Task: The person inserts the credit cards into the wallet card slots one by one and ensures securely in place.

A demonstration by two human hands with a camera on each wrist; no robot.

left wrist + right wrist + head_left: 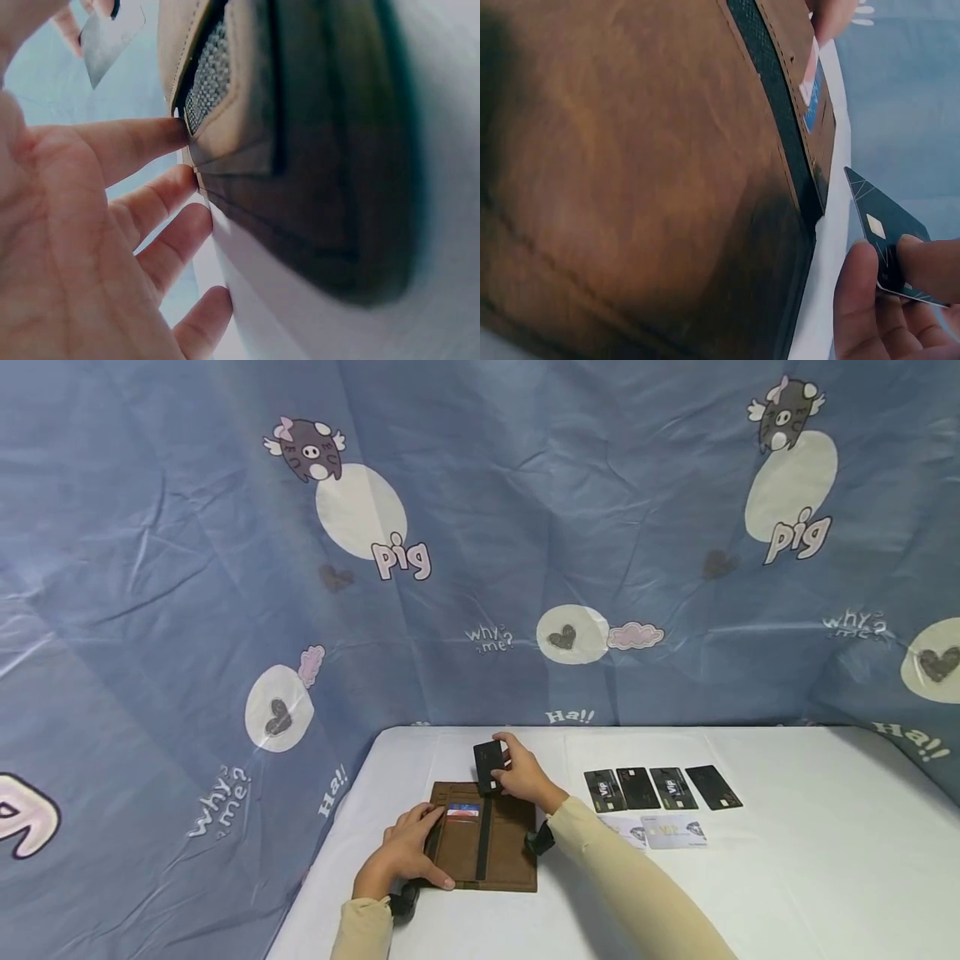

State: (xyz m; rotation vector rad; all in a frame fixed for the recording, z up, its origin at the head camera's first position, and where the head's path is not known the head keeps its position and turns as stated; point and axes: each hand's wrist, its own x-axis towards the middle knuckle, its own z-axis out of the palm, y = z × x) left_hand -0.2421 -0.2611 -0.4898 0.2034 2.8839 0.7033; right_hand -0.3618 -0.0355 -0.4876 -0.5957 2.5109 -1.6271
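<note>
A brown wallet point(512, 852) lies spread flat on the white table, a dark band running down its middle. In its left half a blue, white and red card point(463, 811) shows from a slot. My left hand point(408, 847) rests along the wallet's left edge; its fingertips touch that edge in the left wrist view, with the fingers fairly straight. My right hand point(525, 774) pinches a black card point(488, 765) with a gold chip between thumb and fingers. The card is tilted above the wallet's far edge, close to the middle band.
Right of the wallet, several dark cards point(638, 788) lie in a row. Below them are two pale silver cards point(675, 832), one partly behind the right sleeve point(622, 877). A blue patterned cloth point(480, 527) hangs behind the white table point(810, 860).
</note>
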